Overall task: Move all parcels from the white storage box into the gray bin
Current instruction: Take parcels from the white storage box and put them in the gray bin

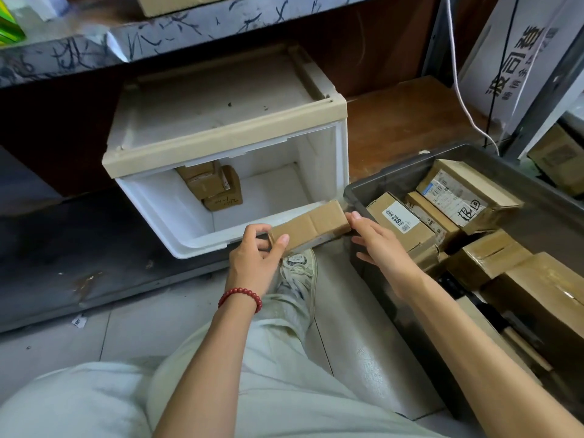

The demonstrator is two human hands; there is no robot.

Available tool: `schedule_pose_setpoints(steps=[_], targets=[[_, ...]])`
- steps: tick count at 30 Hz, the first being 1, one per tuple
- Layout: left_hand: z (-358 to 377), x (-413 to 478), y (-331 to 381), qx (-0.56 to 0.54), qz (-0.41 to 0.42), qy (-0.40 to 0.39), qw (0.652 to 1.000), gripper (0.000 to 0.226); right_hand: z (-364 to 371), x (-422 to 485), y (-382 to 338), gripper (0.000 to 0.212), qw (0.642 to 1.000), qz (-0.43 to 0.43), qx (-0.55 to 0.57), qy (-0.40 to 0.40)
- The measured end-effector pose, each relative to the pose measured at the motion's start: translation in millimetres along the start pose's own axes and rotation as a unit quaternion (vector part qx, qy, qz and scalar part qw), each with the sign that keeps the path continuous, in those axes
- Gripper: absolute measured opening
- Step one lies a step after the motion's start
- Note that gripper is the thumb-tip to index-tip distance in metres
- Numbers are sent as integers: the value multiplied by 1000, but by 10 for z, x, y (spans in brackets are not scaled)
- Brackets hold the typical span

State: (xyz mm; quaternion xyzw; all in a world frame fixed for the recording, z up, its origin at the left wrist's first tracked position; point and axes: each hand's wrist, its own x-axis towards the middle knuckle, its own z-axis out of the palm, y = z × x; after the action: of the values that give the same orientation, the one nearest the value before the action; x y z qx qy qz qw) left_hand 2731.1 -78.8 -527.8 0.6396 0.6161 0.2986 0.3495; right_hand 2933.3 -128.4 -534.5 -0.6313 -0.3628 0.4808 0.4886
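Pointing toward bin, parcel lengthwise | left hand gripping | right hand flat, touching

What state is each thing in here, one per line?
white storage box: open, leftover parcels at its back.
gray bin: open, partly filled with binned parcels.
held parcel: closed, lifted at the box's front edge.
left hand: grips its left end.
right hand: straight fingers touch its right end.

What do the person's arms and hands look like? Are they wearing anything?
Both arms are bare, with no sleeves in view: the left arm and the right arm. A bracelet of round, dark red beads circles the left wrist. The left grip and the right grip have no gloves, and no rings or watch show.
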Motion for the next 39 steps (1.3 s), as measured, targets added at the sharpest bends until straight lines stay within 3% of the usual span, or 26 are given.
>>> schedule_pose_setpoints(steps=[2,5,12,20,26,28,32,39], targets=[[-7,18,-14,4,-16,9,1000,36,-7,-12,4,33,999,-12,-32,-13],[-12,37,-40,8,-27,14,1000,40,-7,-43,9,19,994,-46,-99,-21],[9,-8,18,18,-6,-22,1000,46,-18,0,86,19,987,-50,-137,67],[101,9,73,10,39,-60,997,62,-25,32,128,39,992,-5,-74,98],[324,138,276,30,70,-99,992,92,-197,31,148,69,992,-12,-61,109],[450,195,342,39,75,-127,988,96,-321,9,134,59,992,-11,-61,109],[731,319,528,70,98,-164,979,93,-611,-22,145,47,991,-9,-44,127],[1328,520,1061,104,177,-177,963,73,-1051,-99,235,56,972,-37,-10,232]])
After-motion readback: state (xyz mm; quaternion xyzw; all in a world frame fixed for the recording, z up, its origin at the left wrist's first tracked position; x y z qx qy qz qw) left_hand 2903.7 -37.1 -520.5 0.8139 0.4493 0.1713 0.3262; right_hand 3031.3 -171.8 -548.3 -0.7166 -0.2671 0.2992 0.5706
